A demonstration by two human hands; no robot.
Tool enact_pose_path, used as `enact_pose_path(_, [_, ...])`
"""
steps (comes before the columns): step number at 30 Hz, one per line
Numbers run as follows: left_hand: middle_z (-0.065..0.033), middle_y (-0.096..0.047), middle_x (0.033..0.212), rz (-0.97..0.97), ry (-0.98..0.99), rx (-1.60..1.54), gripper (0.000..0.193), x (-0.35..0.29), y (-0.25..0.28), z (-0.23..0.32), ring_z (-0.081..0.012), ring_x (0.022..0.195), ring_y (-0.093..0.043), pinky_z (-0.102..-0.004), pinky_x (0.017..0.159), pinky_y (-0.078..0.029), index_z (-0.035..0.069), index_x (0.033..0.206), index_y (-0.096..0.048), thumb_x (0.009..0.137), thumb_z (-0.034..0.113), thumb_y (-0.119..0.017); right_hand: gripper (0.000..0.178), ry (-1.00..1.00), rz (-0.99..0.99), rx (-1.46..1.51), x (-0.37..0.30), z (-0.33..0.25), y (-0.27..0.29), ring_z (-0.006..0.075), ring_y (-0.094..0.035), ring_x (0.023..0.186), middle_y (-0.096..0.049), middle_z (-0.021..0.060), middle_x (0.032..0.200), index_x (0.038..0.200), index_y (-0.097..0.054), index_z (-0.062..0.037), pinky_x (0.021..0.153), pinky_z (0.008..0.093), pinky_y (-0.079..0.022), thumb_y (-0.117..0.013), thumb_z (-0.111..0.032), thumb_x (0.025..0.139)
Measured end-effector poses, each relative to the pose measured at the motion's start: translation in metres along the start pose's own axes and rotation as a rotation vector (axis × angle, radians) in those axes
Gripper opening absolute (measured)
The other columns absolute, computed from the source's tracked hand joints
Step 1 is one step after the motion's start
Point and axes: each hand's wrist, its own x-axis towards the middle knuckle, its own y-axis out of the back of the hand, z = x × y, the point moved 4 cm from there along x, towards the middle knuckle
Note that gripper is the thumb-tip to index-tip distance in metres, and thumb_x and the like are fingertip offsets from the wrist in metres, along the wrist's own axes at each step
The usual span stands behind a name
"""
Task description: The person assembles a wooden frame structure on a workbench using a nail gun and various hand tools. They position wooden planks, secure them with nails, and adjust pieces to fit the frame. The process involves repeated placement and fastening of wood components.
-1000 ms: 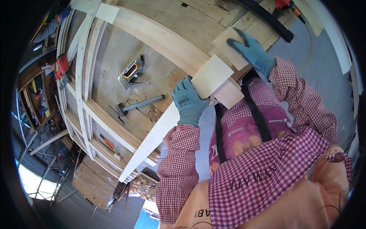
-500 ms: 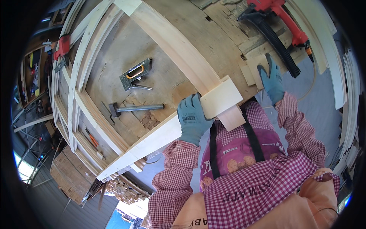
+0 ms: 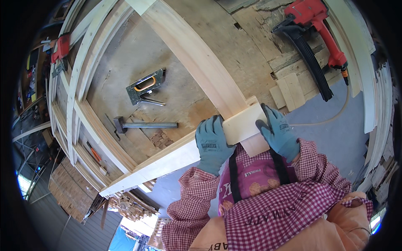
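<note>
A pale rectangular wooden plate [image 3: 247, 124] lies across the joint where a curved wooden rail [image 3: 205, 67] meets a straight wooden beam [image 3: 161, 164]. A short board end [image 3: 255, 145] juts out below the plate, toward my apron. My left hand [image 3: 212, 144], in a blue-grey work glove, is closed over the beam's end, its thumb side against the plate's left edge. Gloved likewise, my right hand [image 3: 278, 134] grips the plate's right end, with the thumb on the plate and fingers along its far side. The fingertips of both hands are partly hidden.
Small flat wood pieces [image 3: 291, 93] lie on the worn tabletop beyond my right hand. A red nail gun [image 3: 307, 37] with a hose rests at the far right. Inside the frame are a staple gun [image 3: 144, 87] and a hammer [image 3: 146, 124]. More curved rails [image 3: 100, 136] stand left.
My right hand has moved left from the small wood pieces onto the plate's right end. My left hand keeps its hold. The view has shifted slightly.
</note>
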Motion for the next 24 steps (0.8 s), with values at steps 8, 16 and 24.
enact_pose_path(8, [-0.0165, -0.047, 0.113, -0.028, -0.017, -0.035, 0.081, 0.004, 0.0, 0.0, -0.0347, 0.107, -0.044, -0.0464, 0.095, -0.032, 0.001, 0.119, -0.043, 0.051, 0.03, -0.077, 0.052, 0.015, 0.02, 0.149, 0.015, 0.01, 0.03, 0.0301, -0.051, 0.111, -0.051, 0.018, 0.124, 0.129, -0.041, 0.0017, 0.091, 0.0382, -0.042, -0.06, -0.016, 0.084])
enact_pose_path(16, [-0.018, -0.047, 0.115, -0.053, 0.011, -0.033, 0.083, 0.003, 0.001, 0.0, -0.0364, 0.109, -0.044, -0.0482, 0.095, -0.032, 0.0, 0.121, -0.043, 0.052, 0.033, -0.078, 0.061, -0.072, 0.562, -0.412, 0.084, 0.135, 0.203, 0.0285, -0.051, 0.114, -0.051, 0.0174, 0.126, 0.136, -0.038, -0.0069, 0.095, 0.0371, -0.04, -0.065, -0.022, 0.083])
enact_pose_path(24, [-0.0186, -0.047, 0.114, -0.041, 0.003, -0.003, 0.081, 0.004, -0.001, -0.002, -0.0373, 0.108, -0.045, -0.049, 0.092, -0.035, -0.001, 0.12, -0.044, 0.055, 0.037, -0.076, 0.072, -0.393, 0.111, -0.783, 0.159, 0.21, 0.252, 0.0298, -0.051, 0.115, -0.053, 0.0128, 0.125, 0.135, -0.04, -0.0118, 0.095, 0.0377, -0.04, -0.063, -0.047, 0.077])
